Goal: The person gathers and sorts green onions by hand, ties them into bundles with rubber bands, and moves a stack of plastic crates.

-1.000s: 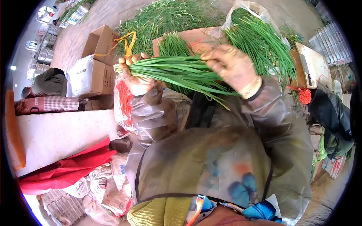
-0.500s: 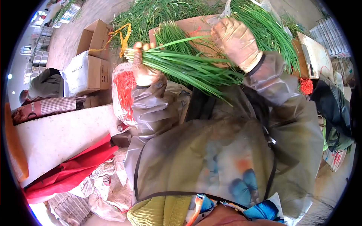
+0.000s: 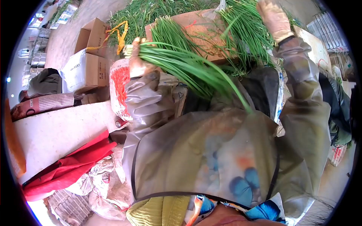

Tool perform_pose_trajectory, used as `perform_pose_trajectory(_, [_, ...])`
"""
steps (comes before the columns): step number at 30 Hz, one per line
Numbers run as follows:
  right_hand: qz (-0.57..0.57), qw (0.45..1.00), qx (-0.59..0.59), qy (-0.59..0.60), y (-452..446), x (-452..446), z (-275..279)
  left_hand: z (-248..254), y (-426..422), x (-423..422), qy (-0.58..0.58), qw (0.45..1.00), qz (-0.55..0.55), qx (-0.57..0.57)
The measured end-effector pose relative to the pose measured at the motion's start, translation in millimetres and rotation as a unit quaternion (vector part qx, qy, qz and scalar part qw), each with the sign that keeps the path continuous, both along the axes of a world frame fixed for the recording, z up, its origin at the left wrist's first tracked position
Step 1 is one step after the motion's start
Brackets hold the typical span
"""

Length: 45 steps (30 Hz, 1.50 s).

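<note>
My left hand (image 3: 138, 60), in a stained pale glove, is closed around the whitish stem ends of a bunch of garlic chives (image 3: 181, 69). The long green leaves stretch right and droop toward my apron, their ends blurred; one long leaf arcs beyond the others. My right hand (image 3: 274, 20), in a similar glove, is raised at the upper right beside a heap of chives (image 3: 245, 34). Its fingers reach the frame's top edge, so their grip is hidden. A smaller bunch of chives (image 3: 171, 34) lies on a brown board (image 3: 207, 28) between the hands.
Loose greens (image 3: 139, 17) cover the floor behind the board. At the left stand an open cardboard box (image 3: 96, 71) with a yellow strap (image 3: 121, 37), a bag of red ties (image 3: 120, 90) and a white tabletop (image 3: 64, 132) with red cloth (image 3: 75, 165). Crates (image 3: 328, 32) stand far right.
My right hand has moved up and right, away from the leaves of the held bunch. My left hand still grips the stems, while the leaves have swung and one long leaf now hangs lower.
</note>
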State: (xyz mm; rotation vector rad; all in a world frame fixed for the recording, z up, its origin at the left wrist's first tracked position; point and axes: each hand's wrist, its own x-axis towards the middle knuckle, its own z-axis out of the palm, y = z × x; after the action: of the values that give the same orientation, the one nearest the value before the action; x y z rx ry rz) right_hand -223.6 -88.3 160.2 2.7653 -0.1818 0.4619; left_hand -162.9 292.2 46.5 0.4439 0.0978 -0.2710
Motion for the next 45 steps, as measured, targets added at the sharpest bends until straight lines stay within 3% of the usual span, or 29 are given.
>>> perform_pose_trajectory(1, [0.001,1.0,0.0,-0.002,-14.8,-5.2,-15.4,8.3,3.8,-1.2,0.033,0.998,0.057,0.01])
perform_pose_trajectory(3, [0.048,0.996,0.032,0.069,-58.3,-20.4,-60.4,-15.6,29.4,18.4,-0.072,0.996,0.022,-0.041])
perform_pose_trajectory(5, [0.122,0.943,0.311,-0.008,-42.0,-42.7,-41.2,-13.4,40.0,24.8,0.033,0.992,0.111,-0.039])
perform_pose_trajectory(6, [0.022,0.909,0.415,0.022,-21.8,-53.5,-17.9,-21.8,47.2,30.5,0.004,0.993,0.103,-0.06])
perform_pose_trajectory(7, [0.044,0.849,0.526,0.003,-20.7,-63.8,-26.6,-25.0,51.8,32.3,0.002,0.993,0.104,-0.062])
perform_pose_trajectory(8, [0.182,0.663,0.725,-0.026,-16.1,-72.7,-47.5,-27.6,55.3,35.5,-0.009,0.992,0.103,-0.068])
perform_pose_trajectory(9, [0.179,0.798,0.574,0.026,3.2,-85.9,-48.4,-28.3,56.2,39.7,-0.022,0.992,0.099,-0.073])
perform_pose_trajectory(10, [0.23,0.713,0.662,0.006,19.7,-91.8,-70.5,-29.2,56.4,42.3,-0.047,0.993,0.09,-0.065])
perform_pose_trajectory(11, [0.206,0.723,0.658,0.043,40.1,-102.3,-64.8,-24.7,52.8,42.8,-0.05,0.993,0.086,-0.066])
perform_pose_trajectory(14, [0.274,0.609,0.737,-0.102,65.3,-106.0,-62.6,6.6,30.3,31.2,0.071,0.984,0.158,-0.035])
perform_pose_trajectory(15, [0.283,0.558,0.762,-0.168,74.2,-100.9,-49.5,26.6,9.2,14.7,0.069,0.977,0.199,0.037])
perform_pose_trajectory(16, [0.3,0.548,0.755,-0.2,79.8,-95.3,-36.6,20.6,2.4,9.7,-0.054,0.992,0.114,0.014])
perform_pose_trajectory(17, [0.302,0.548,0.754,-0.199,88.0,-90.2,-25.0,14.5,-4.2,5.8,-0.176,0.984,0.025,-0.009])
perform_pose_trajectory(18, [0.337,0.652,0.661,-0.154,97.9,-84.8,-14.2,14.9,-16.2,-4.7,-0.264,0.946,0.037,0.186])
perform_pose_trajectory(19, [0.352,0.735,0.571,-0.102,110.6,-76.8,-12.8,15.0,-30.8,-18.1,-0.34,0.863,0.051,0.372])
perform_pose_trajectory(21, [0.375,0.846,0.378,-0.012,137.1,-61.7,-24.8,4.2,-67.5,-45.1,-0.169,0.984,-0.038,0.027])
perform_pose_trajectory(25, [0.308,0.809,0.499,0.039,172.5,-74.3,-139.2,-61.2,-80.3,-68.2,0.025,0.997,0.003,-0.077])
perform_pose_trajectory(27, [0.208,0.797,0.533,0.192,177.9,-87.1,-162.0,-84.3,-74.6,-74.1,-0.001,0.996,-0.015,-0.088])
perform_pose_trajectory(30, [0.216,0.718,0.641,0.163,164.7,-58.9,-181.5,-83.7,-61.4,-60.0,0.045,0.997,-0.069,-0.008])
perform_pose_trajectory(31, [0.2,0.685,0.685,0.147,157.5,-41.3,-186.9,-77.0,-59.7,-43.3,0.019,1.0,-0.004,0.007])
perform_pose_trajectory(32, [0.198,0.718,0.664,0.072,150.0,-17.9,-191.9,-68.8,-53.0,-26.0,0.028,0.986,0.025,0.161])
perform_pose_trajectory(33, [0.087,0.634,0.754,0.148,138.8,8.0,-187.8,-62.0,-44.2,-6.3,0.036,0.949,0.055,0.31])
perform_pose_trajectory(34, [0.023,0.567,0.808,0.16,135.9,33.7,-173.2,-81.8,-30.4,18.6,-0.008,0.944,0.063,0.324])
perform_pose_trajectory(36, [0.045,0.722,0.686,0.076,131.8,81.3,-172.4,-144.1,-5.8,65.4,-0.06,0.929,0.063,0.36])
perform_pose_trajectory(37, [-0.02,0.724,0.681,0.112,137.9,95.7,-151.2,-137.7,-6.6,71.8,-0.058,0.928,0.064,0.362])
perform_pose_trajectory(39, [-0.033,0.766,0.601,0.227,138.8,143.8,-192.6,-121.1,-9.1,77.5,0.056,0.806,-0.073,0.584])
perform_pose_trajectory(42, [0.003,0.805,0.575,0.144,167.7,174.0,-285.1,-161.7,-17.1,77.6,-0.076,0.839,0.011,0.538])
perform_pose_trajectory(43, [-0.053,0.814,0.535,0.222,180.0,171.8,-280.1,-158.3,-26.0,75.8,-0.126,0.832,0.028,0.54])
perform_pose_trajectory(45, [-0.046,0.815,0.56,0.144,189.6,169.9,-301.0,-118.3,-45.6,64.1,-0.123,0.722,0.043,0.679])
